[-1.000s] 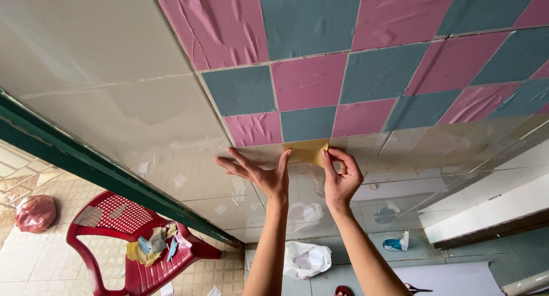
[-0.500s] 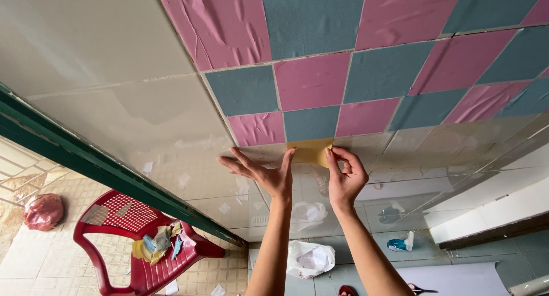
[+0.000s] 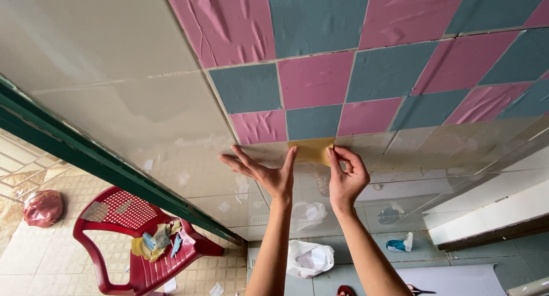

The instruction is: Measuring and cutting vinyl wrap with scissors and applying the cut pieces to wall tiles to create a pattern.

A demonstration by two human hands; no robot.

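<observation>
Two hands at tiled wall: left hand (image 3: 267, 173) spread flat, steadying; right hand (image 3: 345, 179) pinching tan square sheet (image 3: 311, 150), now peeled slightly outward since a second ago, below teal tile (image 3: 313, 122).
</observation>
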